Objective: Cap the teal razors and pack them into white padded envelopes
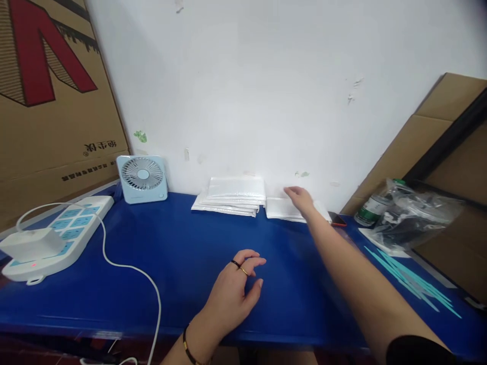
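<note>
My right hand (302, 199) is stretched far out to the back of the blue table (160, 253), resting flat on a low stack of white padded envelopes (283, 209) by the wall; it grips nothing that I can see. A taller stack of white envelopes (232, 195) lies just left of it. My left hand (236, 289) hovers close to the table near the front edge, fingers loosely spread and empty, with two rings and a bracelet on it.
A small light-blue desk fan (142, 178) stands against the wall. A white power strip (64, 233) with a charger and cable lies at the left. A phone (337, 219), a bottle (371, 209), a clear plastic bag (414, 215) and teal strips (414, 281) lie right. Cardboard boxes flank both sides.
</note>
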`<state>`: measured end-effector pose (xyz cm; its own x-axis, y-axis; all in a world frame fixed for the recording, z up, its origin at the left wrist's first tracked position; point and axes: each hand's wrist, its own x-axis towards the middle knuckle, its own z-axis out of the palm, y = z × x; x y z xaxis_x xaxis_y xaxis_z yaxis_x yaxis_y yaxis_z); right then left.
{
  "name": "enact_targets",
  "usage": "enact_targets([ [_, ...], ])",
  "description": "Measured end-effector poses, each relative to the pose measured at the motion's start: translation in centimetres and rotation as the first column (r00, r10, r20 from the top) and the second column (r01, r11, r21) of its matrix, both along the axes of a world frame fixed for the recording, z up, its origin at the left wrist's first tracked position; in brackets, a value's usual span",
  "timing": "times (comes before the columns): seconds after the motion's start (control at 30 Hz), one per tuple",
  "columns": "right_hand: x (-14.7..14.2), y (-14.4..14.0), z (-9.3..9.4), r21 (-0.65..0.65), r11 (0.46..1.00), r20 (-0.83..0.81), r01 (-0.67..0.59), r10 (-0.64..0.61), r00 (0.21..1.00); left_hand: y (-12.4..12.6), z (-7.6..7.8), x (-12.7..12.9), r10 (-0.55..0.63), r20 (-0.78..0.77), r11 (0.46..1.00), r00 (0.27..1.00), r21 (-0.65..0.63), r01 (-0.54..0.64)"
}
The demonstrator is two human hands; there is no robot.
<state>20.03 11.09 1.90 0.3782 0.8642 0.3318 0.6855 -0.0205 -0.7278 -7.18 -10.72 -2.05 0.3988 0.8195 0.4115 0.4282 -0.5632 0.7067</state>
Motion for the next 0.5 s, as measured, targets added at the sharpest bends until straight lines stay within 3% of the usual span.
enact_targets([
  [0.1,-5.9,1.7,0.6,-0.006,0.964,-0.344,-0.264,0.246,0.906,0.0,-0.3,-0.1,-0.009,0.030,1.000,1.000,-0.028,0.010],
  [0.2,-9.7,2.0,1.4,0.055,0.924,-0.397,-0.379,0.369,0.841,0.1,-0.8,-0.3,0.002,0.124,0.994,0.992,-0.110,0.012],
  [0.23,-10.4,1.6,1.7,0.126,0.892,-0.396,-0.434,0.446,0.803,0.3,-1.0,-0.3,0.016,0.183,0.986,0.983,-0.168,0.015],
  [0.3,-11.1,0.0,2.3,0.283,0.771,-0.368,-0.571,0.637,0.677,0.7,-1.0,-0.3,0.073,0.369,0.939,0.926,-0.339,0.061],
  [0.37,-11.0,-2.6,2.6,0.372,0.632,-0.313,-0.680,0.775,0.550,1.5,-0.6,-0.2,0.193,0.605,0.830,0.773,-0.520,0.200],
  [0.4,-10.8,-4.1,2.6,0.383,0.603,-0.298,-0.699,0.797,0.525,2.1,-0.2,-0.1,0.277,0.698,0.757,0.660,-0.581,0.298],
  [0.5,-9.8,-9.1,1.8,0.419,0.634,-0.390,-0.650,0.772,0.501,3.6,0.8,0.7,0.485,0.795,0.560,0.363,-0.602,0.570],
])
